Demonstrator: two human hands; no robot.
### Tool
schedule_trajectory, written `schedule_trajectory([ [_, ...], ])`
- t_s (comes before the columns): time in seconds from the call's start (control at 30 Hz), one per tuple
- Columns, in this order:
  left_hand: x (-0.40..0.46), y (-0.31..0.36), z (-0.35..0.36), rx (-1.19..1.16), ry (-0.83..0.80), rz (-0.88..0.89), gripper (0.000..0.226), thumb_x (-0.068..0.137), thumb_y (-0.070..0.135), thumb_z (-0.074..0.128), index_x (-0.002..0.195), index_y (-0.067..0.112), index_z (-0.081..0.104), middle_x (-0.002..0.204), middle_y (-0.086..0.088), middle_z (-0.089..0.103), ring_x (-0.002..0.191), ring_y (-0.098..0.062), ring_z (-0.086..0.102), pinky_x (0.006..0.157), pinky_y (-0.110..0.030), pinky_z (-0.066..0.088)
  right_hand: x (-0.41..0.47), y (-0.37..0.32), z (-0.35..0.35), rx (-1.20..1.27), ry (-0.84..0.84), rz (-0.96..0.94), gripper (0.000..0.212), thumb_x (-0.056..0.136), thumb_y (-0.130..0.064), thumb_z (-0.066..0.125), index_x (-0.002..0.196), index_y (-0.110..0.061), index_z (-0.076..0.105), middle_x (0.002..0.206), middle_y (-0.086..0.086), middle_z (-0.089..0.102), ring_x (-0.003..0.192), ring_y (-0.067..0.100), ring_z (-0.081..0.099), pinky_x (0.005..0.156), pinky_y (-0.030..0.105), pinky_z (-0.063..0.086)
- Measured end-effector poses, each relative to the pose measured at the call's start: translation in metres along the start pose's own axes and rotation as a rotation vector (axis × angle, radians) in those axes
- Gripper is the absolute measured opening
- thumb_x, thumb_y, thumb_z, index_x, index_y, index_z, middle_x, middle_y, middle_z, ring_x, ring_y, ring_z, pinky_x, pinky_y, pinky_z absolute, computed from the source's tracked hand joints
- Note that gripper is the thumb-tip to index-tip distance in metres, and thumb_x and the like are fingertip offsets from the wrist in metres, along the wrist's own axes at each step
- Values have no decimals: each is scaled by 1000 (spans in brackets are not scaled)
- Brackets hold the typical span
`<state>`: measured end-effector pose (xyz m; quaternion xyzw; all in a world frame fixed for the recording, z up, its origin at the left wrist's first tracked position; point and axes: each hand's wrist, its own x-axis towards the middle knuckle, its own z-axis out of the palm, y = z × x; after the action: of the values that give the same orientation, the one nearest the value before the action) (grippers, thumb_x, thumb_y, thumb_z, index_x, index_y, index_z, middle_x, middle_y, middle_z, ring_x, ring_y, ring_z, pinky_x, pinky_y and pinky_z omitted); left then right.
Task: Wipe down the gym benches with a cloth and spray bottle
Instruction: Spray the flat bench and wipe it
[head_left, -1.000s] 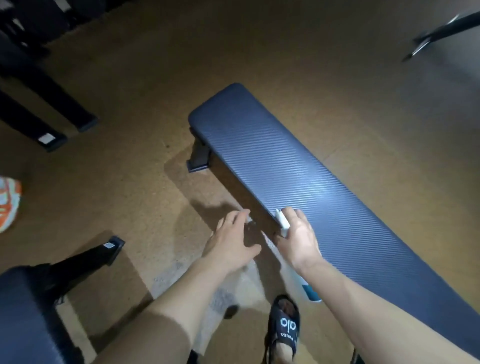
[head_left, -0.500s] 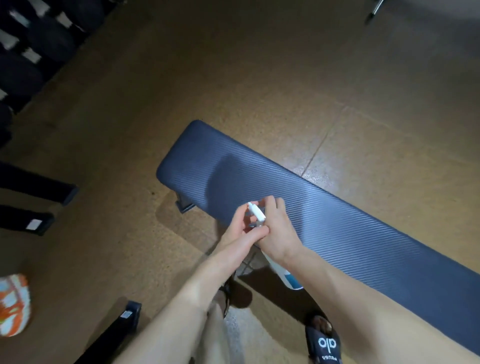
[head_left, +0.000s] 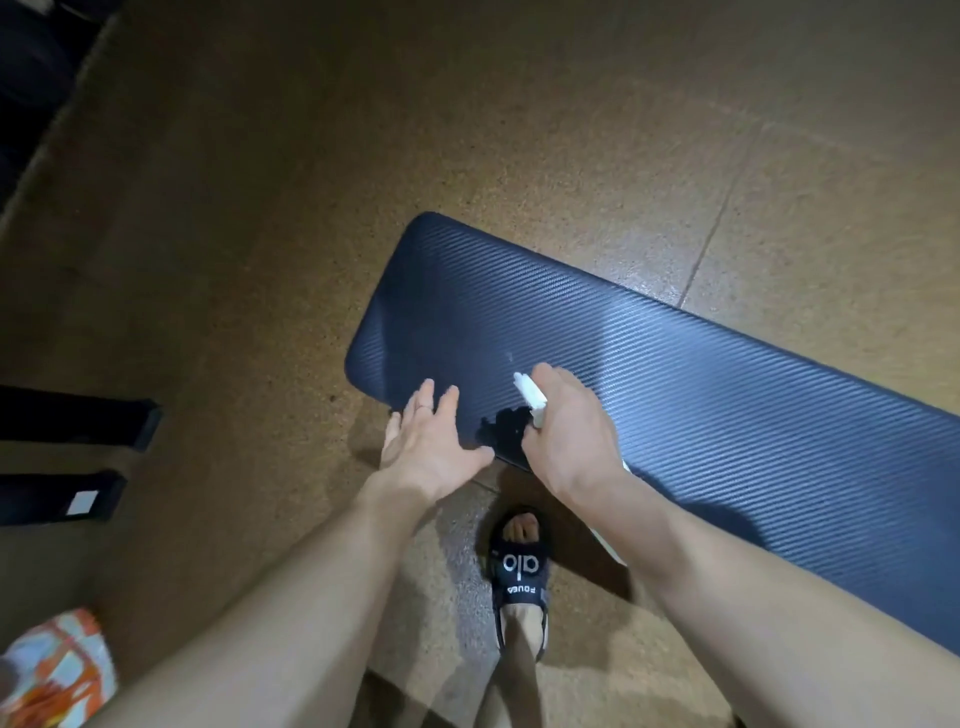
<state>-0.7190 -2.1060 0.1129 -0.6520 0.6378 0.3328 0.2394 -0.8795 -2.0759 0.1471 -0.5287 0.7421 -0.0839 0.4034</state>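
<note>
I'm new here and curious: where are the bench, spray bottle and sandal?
bench (head_left: 701, 374): head view, padded top.
spray bottle (head_left: 531, 395): head view, white nozzle head.
sandal (head_left: 519, 566): head view, black strap.

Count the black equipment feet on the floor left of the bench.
2. One foot lies at the left edge; the other foot, just below it, bears a white label. More may lie outside the frame.

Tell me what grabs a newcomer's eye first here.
The long dark-blue bench runs diagonally across the speckled floor. At its near edge, the right hand grips a white spray bottle while the open left hand reaches beside it. Below, a black sandal.
</note>
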Motion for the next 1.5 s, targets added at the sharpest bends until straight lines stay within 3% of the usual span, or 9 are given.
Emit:
schedule_trajectory([
  [0.2, 3, -5, 14, 66, -23, 52, 104, 87, 48, 69, 164, 26, 2, 171, -4, -19, 159, -22, -9, 128, -42, 13, 10, -13, 6, 40, -58, 102, 25, 83, 1, 59, 93, -14, 42, 98, 4, 48, 91, 29, 52, 72, 38, 41],
  [0.4, 5, -10, 3, 76, -73, 66, 105, 87, 46, 70, 165, 29, 2, 171, 0, -19, 159, -19, -8, 126, -41, 17, 5, -22, 9, -4, -144, 54, 26, 86, 0, 57, 90, -16, 38, 96, 2, 49, 85, 26, 46, 68, 34, 34],
  [0.63, 2, -3, -2, 140, -137, 47, 109, 87, 44, 72, 165, 29, -2, 170, -2, -23, 159, -22, -7, 127, -42, 16, -9, 2, -2, 112, -85, 164, 23, 82, 5, 55, 94, -12, 45, 92, 4, 48, 81, 27, 48, 66, 34, 38],
  [0.77, -6, 16, 5, 259, -59, 71, 105, 86, 48, 71, 164, 22, 5, 171, -11, -7, 158, -31, 5, 128, -48, 11, -26, 34, -12, 137, -36, 302, 24, 79, 7, 53, 88, -13, 44, 78, 1, 45, 76, 29, 49, 62, 33, 35],
  [0.9, -22, 57, 21, 305, -14, 304, 94, 84, 45, 72, 159, 25, 18, 167, -10, 13, 151, -34, 20, 126, -49, 18, -45, 72, -25, 200, -17, 453, 34, 80, 6, 59, 105, -16, 54, 79, 0, 48, 85, 30, 55, 69, 33, 43],
  [1.03, -35, 103, 47, 345, -80, 410, 93, 85, 42, 71, 160, 29, 17, 169, -12, 10, 153, -35, 17, 126, -50, 16, -70, 110, -32, 313, 26, 485, 58, 80, 7, 58, 132, -18, 57, 88, 5, 58, 87, 28, 59, 71, 35, 51],
  [1.2, -40, 132, 74, 395, -192, 344, 87, 85, 41, 72, 157, 31, 24, 171, -12, 0, 156, -37, 9, 124, -51, 22, -99, 155, -44, 303, 66, 561, 47, 79, 6, 59, 121, -14, 60, 90, 4, 56, 85, 30, 58, 68, 37, 48],
  [1.33, -44, 137, 80, 361, -155, 284, 88, 80, 40, 76, 153, 31, 27, 170, -12, -1, 156, -36, 9, 121, -51, 30, -121, 189, -50, 355, 137, 557, 29, 78, 10, 54, 97, -11, 53, 90, 10, 56, 79, 30, 52, 64, 34, 40],
  [1.5, -44, 150, 96, 240, -112, 207, 91, 80, 55, 76, 151, 31, 24, 169, -12, -1, 155, -37, 5, 119, -56, 32, -141, 217, -51, 386, 163, 541, 24, 78, 8, 53, 83, -13, 44, 80, 6, 50, 67, 22, 44, 53, 34, 32],
])
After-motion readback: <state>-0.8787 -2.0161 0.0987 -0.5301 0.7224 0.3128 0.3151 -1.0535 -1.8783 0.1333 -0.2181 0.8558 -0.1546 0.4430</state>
